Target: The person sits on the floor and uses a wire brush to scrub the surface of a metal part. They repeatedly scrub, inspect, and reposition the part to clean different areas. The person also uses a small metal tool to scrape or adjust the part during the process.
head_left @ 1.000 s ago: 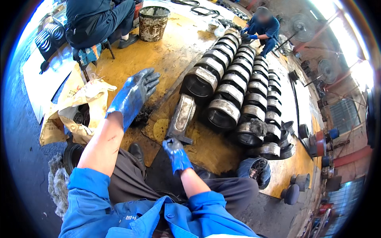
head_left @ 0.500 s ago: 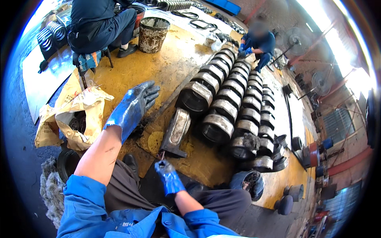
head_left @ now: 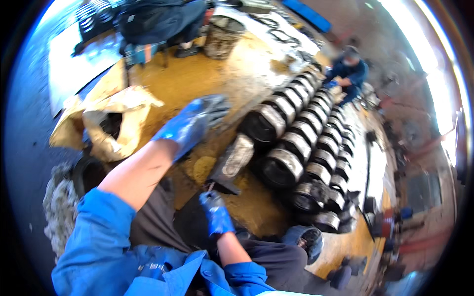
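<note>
My left hand [head_left: 195,121], in a blue glove with dark, dirty fingers, is held out with its fingers extended and nothing in it. It is nearest a greasy metal part [head_left: 236,157] with a long recessed face, standing at the near end of the leftmost row of metal pieces [head_left: 266,118]. Lower down, my right hand [head_left: 216,214], also blue-gloved, is closed round a thin reddish rod [head_left: 211,186]. The rod's upper end reaches the foot of the metal part; its lower end is hidden in my fist. Blur softens the details.
Several rows of thick metal pieces [head_left: 318,148] run away to the right. An open sack [head_left: 140,126] of dark parts stands left, near grey rags [head_left: 61,207]. A dirty bucket [head_left: 224,37] and a seated person [head_left: 160,22] are behind; another person [head_left: 351,74] crouches beyond the rows.
My view has shifted, so the surroundings sit farther right in the picture. My left hand has moved slightly nearer the leftmost row. My right hand stays closed at the metal part's foot.
</note>
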`<state>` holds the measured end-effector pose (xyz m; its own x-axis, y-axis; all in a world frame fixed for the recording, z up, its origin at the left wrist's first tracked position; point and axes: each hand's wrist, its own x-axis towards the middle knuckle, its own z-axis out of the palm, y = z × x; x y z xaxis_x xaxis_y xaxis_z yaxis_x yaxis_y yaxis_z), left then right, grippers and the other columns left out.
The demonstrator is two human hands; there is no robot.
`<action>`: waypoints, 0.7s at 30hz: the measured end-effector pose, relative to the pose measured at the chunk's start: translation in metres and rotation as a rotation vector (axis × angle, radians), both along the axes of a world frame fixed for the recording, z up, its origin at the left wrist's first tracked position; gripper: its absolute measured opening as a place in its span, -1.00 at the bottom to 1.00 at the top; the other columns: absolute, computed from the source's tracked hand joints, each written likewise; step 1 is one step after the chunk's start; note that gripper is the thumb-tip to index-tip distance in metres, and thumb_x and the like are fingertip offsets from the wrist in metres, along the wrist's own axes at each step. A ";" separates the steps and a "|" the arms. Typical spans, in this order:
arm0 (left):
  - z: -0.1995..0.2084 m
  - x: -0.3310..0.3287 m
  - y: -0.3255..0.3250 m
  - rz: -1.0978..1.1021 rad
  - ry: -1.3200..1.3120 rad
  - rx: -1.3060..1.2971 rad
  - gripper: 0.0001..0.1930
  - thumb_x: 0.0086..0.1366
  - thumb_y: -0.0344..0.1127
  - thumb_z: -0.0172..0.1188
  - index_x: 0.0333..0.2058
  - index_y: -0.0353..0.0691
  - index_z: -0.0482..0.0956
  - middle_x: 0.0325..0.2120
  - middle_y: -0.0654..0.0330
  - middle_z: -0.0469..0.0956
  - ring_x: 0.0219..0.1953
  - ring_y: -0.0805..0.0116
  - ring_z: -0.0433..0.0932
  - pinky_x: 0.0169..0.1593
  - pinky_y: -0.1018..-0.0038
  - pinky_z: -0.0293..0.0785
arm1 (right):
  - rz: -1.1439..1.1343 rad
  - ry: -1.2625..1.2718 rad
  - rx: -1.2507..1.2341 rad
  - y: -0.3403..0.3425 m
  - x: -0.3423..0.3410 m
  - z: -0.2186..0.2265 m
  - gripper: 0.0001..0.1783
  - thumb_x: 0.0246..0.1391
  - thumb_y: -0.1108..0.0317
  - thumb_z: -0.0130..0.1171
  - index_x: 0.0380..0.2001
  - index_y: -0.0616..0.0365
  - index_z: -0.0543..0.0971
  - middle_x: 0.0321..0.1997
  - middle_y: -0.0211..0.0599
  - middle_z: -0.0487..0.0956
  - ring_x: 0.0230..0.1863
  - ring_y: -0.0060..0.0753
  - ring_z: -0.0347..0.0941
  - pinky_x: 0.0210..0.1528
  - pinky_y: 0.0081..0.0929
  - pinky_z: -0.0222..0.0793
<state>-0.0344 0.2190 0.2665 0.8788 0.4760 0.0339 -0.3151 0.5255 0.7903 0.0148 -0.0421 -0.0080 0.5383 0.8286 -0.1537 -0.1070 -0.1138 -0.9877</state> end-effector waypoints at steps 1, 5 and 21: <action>0.000 0.005 -0.011 -0.035 -0.049 -0.131 -0.42 0.51 -0.01 -0.06 0.32 -0.28 0.22 0.25 0.03 0.36 0.30 0.17 0.32 0.37 0.30 0.18 | -0.042 -0.109 -0.116 0.003 0.009 0.019 -0.85 0.13 0.32 0.23 -0.36 0.19 0.60 -0.44 -0.37 0.58 -0.42 -0.45 0.46 -0.34 -0.40 0.41; -0.007 0.026 -0.021 -0.006 -0.042 -0.062 -0.45 0.46 -0.05 0.09 0.25 -0.30 0.32 0.19 0.03 0.41 0.22 0.26 0.39 0.29 0.35 0.32 | -0.188 -0.184 -0.517 0.013 0.041 0.005 -0.71 0.14 0.18 0.22 -0.41 0.21 0.64 -0.47 -0.27 0.62 -0.43 -0.41 0.48 -0.35 -0.31 0.40; 0.021 0.017 -0.020 -0.078 0.051 -0.111 -0.47 0.48 -0.09 0.03 0.29 -0.25 0.27 0.27 -0.02 0.31 0.29 0.25 0.30 0.35 0.37 0.22 | -0.193 -0.102 -0.430 -0.018 0.011 -0.050 -0.77 0.03 0.27 0.32 -0.44 0.22 0.58 -0.51 -0.39 0.56 -0.51 -0.51 0.41 -0.41 -0.45 0.43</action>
